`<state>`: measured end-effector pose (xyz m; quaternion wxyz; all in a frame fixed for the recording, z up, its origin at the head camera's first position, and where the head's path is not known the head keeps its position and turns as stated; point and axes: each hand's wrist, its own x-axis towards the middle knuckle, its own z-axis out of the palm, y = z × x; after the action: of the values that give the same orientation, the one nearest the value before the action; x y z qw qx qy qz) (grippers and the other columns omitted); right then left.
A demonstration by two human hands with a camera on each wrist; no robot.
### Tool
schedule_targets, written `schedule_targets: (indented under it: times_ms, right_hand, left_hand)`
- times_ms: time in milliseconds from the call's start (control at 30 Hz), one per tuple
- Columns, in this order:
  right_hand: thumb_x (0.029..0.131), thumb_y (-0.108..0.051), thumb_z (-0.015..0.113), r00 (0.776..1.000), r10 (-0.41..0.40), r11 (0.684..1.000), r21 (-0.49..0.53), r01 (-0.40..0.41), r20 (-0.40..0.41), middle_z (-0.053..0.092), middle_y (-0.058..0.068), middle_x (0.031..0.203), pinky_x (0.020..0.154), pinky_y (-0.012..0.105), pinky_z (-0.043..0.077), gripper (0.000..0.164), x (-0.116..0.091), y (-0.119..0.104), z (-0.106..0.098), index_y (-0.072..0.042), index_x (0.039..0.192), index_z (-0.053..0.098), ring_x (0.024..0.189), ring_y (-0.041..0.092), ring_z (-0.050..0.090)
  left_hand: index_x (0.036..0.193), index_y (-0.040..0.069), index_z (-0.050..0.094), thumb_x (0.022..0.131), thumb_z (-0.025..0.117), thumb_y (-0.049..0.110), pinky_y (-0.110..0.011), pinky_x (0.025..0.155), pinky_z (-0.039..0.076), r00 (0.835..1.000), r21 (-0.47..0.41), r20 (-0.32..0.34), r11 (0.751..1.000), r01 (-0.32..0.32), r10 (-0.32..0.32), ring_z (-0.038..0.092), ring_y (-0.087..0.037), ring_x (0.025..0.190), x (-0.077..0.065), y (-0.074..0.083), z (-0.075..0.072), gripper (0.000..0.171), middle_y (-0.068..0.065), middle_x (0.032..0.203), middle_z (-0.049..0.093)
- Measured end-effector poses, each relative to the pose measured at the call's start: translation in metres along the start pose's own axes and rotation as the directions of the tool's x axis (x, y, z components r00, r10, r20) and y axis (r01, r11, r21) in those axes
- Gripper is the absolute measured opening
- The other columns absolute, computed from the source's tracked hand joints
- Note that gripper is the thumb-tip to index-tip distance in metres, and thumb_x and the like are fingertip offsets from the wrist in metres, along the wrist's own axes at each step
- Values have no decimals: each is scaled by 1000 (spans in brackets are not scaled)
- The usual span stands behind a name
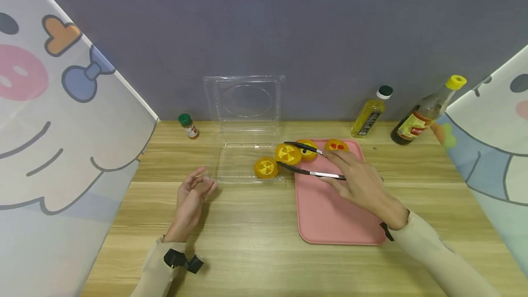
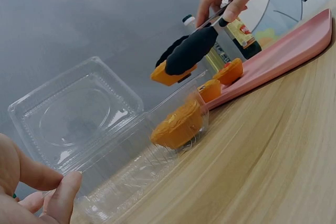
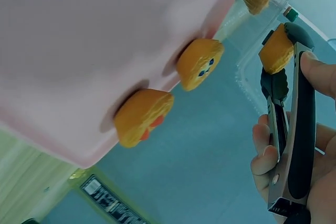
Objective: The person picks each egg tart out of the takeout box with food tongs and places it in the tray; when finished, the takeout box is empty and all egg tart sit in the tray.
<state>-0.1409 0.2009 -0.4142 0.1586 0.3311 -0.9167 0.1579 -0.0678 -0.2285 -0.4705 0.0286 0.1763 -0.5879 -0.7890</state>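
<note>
My right hand [image 1: 363,182] grips a pair of black-tipped tongs [image 3: 300,124]. An egg tart [image 1: 287,154] is pinched between the tong tips, raised above the right end of a clear plastic clamshell box [image 1: 237,162]. Inside that box, at its right side, sits another tart [image 2: 178,124] with a yellow segmented top. The box's lid [image 1: 247,100] stands up against the back wall. With thumb and fingers, my left hand [image 1: 194,194] pinches the box's near left corner. Two more tarts, one with blue dots [image 3: 200,64] and one with red dots [image 3: 143,116], lie on the pink tray [image 1: 338,214].
A small green-capped spice jar [image 1: 189,126] stands left of the box. Behind the tray are an oil bottle [image 1: 371,112] and a dark sauce bottle [image 1: 425,113] with a yellow cap. A grey wall [image 1: 330,35] bounds the wooden table at the back.
</note>
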Motion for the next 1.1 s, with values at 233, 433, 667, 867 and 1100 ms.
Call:
schedule_targets:
  times_ms: [233, 433, 667, 867, 1100]
  right_hand:
    - [84, -36, 87, 999, 41, 999, 8, -41, 12, 66, 9, 135, 57, 39, 61, 69, -15, 7, -8, -15, 143, 61, 99, 30, 71]
    - [83, -33, 87, 998, 60, 998, -12, -60, 9, 67, 10, 131, 53, 39, 59, 67, -24, 12, -15, -14, 142, 61, 98, 32, 72]
    - [82, -32, 88, 995, 85, 996, -29, -84, 44, 68, 12, 131, 71, 56, 66, 68, -37, 16, -18, -12, 142, 62, 115, 39, 68]
    - [82, -32, 89, 993, 100, 995, -27, -98, 64, 69, 10, 130, 61, 49, 65, 70, -46, 19, -16, -14, 143, 61, 109, 37, 72]
    - [80, -31, 91, 994, 89, 996, -32, -87, 70, 72, 11, 127, 67, 51, 66, 69, -54, 20, -8, -13, 141, 63, 106, 36, 73]
  left_hand:
    - [155, -1, 33, 100, 50, -11, -19, 96, 64, 1000, 4, 7, 1000, 13, -13, 69, -6, 92, 0, 0, 1, 59, 5, 98, 57]
    - [155, -1, 33, 100, 51, -12, -19, 96, 64, 1000, -4, 6, 1000, 11, -11, 68, -6, 91, 1, 1, 1, 59, 5, 98, 57]
    - [155, -1, 33, 99, 51, -12, -19, 96, 64, 1000, -1, 8, 1000, 17, -17, 68, -6, 91, -1, 2, 2, 59, 5, 99, 57]
    - [154, -2, 33, 100, 50, -12, -19, 97, 64, 1000, 1, 12, 1000, 12, -12, 68, -6, 91, -1, 3, 0, 58, 5, 99, 57]
    - [154, -2, 33, 100, 52, -11, -19, 96, 64, 1000, -8, 23, 1000, 0, 0, 69, -7, 92, -1, 2, 0, 57, 5, 98, 58]
